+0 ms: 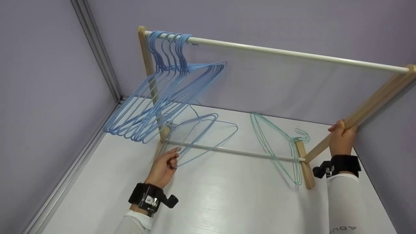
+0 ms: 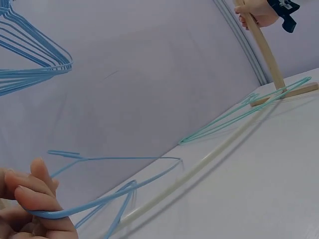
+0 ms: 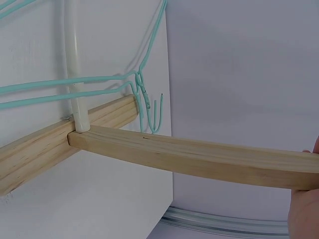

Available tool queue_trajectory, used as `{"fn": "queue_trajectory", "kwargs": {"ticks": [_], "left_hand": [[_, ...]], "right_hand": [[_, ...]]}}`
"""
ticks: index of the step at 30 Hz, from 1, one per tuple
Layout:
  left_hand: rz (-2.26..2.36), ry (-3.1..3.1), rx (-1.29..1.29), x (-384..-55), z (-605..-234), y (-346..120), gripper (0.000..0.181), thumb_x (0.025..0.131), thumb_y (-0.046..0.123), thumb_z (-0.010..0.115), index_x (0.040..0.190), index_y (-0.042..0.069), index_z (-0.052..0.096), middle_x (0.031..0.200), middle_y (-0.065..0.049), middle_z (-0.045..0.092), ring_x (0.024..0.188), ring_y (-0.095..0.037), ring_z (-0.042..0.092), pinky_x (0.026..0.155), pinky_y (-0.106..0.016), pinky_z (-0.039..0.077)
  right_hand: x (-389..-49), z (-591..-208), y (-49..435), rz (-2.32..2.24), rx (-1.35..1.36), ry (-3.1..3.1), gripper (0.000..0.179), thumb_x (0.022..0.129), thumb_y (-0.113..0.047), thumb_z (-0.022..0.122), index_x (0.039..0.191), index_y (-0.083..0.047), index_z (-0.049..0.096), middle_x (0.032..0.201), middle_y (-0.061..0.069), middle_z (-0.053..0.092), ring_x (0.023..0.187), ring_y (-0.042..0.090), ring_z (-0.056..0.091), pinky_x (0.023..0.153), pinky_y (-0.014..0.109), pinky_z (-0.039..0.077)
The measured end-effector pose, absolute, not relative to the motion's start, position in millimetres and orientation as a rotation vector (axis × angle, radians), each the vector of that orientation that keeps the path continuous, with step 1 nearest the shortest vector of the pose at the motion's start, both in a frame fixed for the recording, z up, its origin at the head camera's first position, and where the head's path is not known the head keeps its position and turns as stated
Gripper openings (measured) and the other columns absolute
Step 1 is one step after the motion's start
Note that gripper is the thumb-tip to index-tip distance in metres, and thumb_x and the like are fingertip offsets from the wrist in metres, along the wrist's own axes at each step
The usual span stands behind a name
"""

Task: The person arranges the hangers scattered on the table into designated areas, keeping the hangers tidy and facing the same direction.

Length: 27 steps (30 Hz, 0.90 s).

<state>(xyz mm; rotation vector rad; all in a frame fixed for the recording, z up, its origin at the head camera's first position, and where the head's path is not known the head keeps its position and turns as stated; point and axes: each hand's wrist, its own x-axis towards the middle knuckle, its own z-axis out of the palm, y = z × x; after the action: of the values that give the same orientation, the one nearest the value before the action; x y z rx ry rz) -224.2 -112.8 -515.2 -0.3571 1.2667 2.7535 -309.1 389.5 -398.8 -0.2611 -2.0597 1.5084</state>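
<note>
So, left hand [image 1: 165,167]: pinches blue hanger [image 2: 82,206]; guide gently, may snag.
Right hand [image 1: 343,139]: grips upright [image 3: 199,162]; brace firmly.

Head view downward, wrist views close, lower rail [image 3: 73,57] common

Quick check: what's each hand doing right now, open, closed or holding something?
Left hand: closed, holding a blue wire hanger.
Right hand: closed, gripping the rack's wooden side post.
</note>
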Motion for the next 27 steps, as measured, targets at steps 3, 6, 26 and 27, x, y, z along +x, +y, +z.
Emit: {"fn": "queue_trajectory", "kwargs": {"ticks": [3,6,26,27], "left_hand": [[2.710,1.392,-0.366,-223.7,-513.9,-109.1,0.042,0.105,0.002,0.043,0.144,-0.014,0.042,0.083,0.002,0.057,0.058,0.001,0.042,0.057,-0.013,0.037],[2.635,1.558,-0.398,-222.1,-511.0,-105.5,0.038,0.103,0.004,0.050,0.137,-0.013,0.052,0.077,0.003,0.056,0.055,0.002,0.041,0.051,-0.011,0.034],[2.551,1.947,-0.226,-206.8,-471.6,-90.9,0.011,0.096,0.011,0.068,0.102,0.003,0.073,0.077,0.004,0.053,0.068,-0.008,0.045,0.059,-0.019,0.032],[2.556,1.951,-0.210,-206.1,-468.8,-91.2,0.011,0.096,0.010,0.068,0.102,0.004,0.073,0.077,0.004,0.053,0.068,-0.008,0.044,0.059,-0.019,0.033]], "right_hand": [[-308.6,-399.1,389.7,1.524,-0.273,-2.050,0.006,0.108,-0.014,0.039,0.106,-0.019,0.042,0.079,-0.004,0.051,0.082,0.009,0.049,0.085,0.020,0.033],[-309.1,-399.2,389.4,1.534,-0.280,-2.050,0.007,0.108,-0.013,0.038,0.106,-0.019,0.042,0.080,-0.004,0.051,0.083,0.009,0.050,0.086,0.020,0.034],[-308.9,-398.6,389.9,1.507,-0.283,-2.083,0.011,0.109,-0.016,0.036,0.109,-0.011,0.046,0.081,-0.005,0.050,0.082,0.008,0.048,0.086,0.021,0.034],[-308.6,-398.6,390.0,1.505,-0.294,-2.089,0.011,0.109,-0.016,0.036,0.108,-0.011,0.046,0.081,-0.005,0.050,0.083,0.008,0.048,0.086,0.022,0.033]]}}
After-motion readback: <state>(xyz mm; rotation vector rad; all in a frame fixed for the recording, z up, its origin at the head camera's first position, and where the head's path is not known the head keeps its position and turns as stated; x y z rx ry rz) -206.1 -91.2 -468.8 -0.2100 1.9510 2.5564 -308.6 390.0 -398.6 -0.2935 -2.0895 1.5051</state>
